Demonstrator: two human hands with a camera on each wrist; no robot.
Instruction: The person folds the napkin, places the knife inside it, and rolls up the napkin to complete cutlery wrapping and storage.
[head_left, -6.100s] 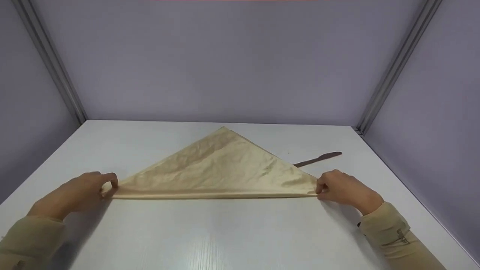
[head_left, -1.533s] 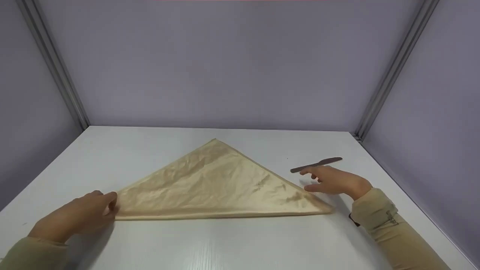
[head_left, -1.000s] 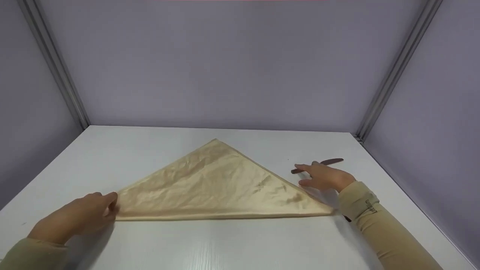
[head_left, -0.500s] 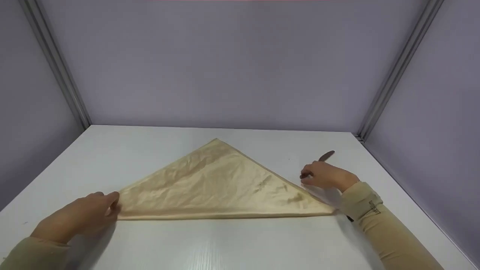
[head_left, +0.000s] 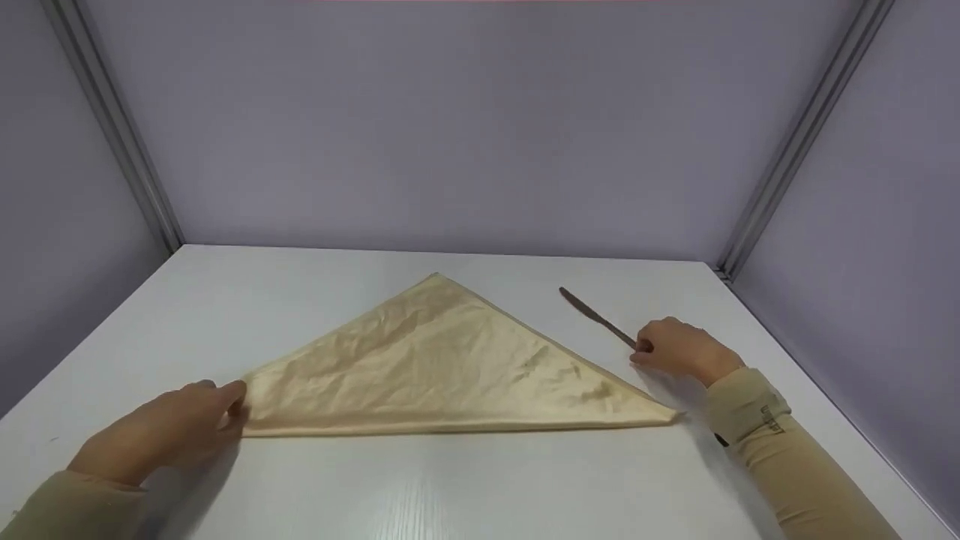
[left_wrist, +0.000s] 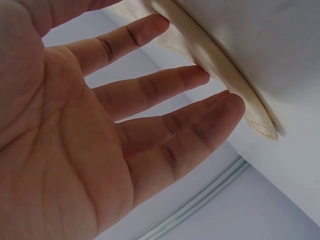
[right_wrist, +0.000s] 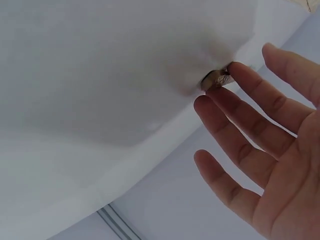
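A beige cloth (head_left: 442, 367) lies folded into a triangle on the white table (head_left: 480, 487), apex pointing away from me. My left hand (head_left: 217, 409) rests at its left corner; in the left wrist view the straight fingers (left_wrist: 165, 85) touch the folded cloth edge (left_wrist: 220, 75). A dark table knife (head_left: 592, 315) lies right of the cloth, blade toward the far left. My right hand (head_left: 656, 349) is at its handle end; in the right wrist view the nearly straight fingers (right_wrist: 260, 115) touch the knife handle tip (right_wrist: 216, 79) without wrapping it.
Grey-violet walls enclose the table on three sides, with metal corner posts at back left (head_left: 112, 127) and back right (head_left: 802, 135). The table's right edge (head_left: 817, 382) runs close to my right arm.
My right hand left the cloth's right corner and reached the knife. The knife has swung round: its blade pointed far right, now far left. The left hand stayed at the left corner.
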